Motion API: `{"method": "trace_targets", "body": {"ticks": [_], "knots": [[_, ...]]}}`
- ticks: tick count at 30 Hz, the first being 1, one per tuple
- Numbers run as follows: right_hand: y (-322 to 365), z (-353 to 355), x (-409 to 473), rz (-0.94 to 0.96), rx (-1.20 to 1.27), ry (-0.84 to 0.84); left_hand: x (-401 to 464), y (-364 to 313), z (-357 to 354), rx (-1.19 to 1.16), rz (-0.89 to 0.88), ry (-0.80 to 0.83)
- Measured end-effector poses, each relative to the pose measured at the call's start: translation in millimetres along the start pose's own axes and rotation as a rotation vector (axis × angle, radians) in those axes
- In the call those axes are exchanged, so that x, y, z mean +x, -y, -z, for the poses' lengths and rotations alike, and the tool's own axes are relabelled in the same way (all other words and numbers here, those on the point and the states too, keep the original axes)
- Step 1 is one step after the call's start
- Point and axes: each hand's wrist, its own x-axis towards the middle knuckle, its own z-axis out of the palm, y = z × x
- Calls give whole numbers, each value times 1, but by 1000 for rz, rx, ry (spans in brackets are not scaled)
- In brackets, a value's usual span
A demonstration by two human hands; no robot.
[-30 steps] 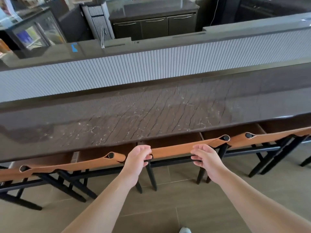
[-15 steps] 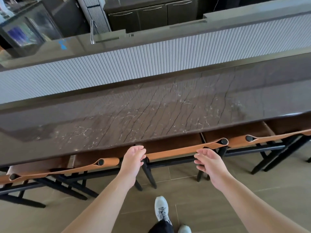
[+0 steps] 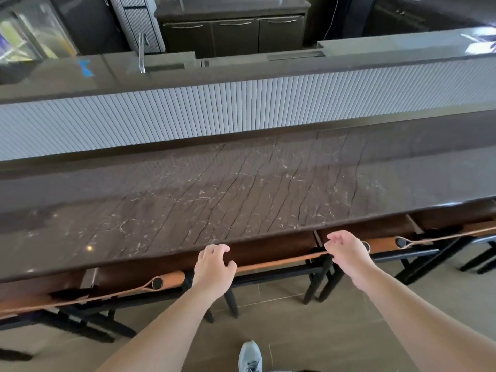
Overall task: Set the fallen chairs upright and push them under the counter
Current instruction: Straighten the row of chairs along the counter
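Chair (image 3: 279,261) upright under counter (image 3: 241,189), backrest parallel to edge; hands (image 3: 213,267) (image 3: 346,253) loosely curled, holding nothing.

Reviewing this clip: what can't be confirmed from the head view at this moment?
- Chair seats: hidden under the counter; only the middle chair's tan backrest shows.
- Left chair and right chair: cut off by the frame edges.
- Left hand and right hand: contact with the backrest is unclear, since the hands cover it.
- Fallen chairs: none in frame.

Chairs (image 3: 276,264) under the counter (image 3: 241,189) (faucet (image 3: 141,53) behind, far left)
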Motion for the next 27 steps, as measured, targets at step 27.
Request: {"method": "trace_targets", "body": {"ticks": [27], "knots": [[-37, 43, 60, 694, -1501, 267, -5, -6, -13, 666, -165, 60]]}}
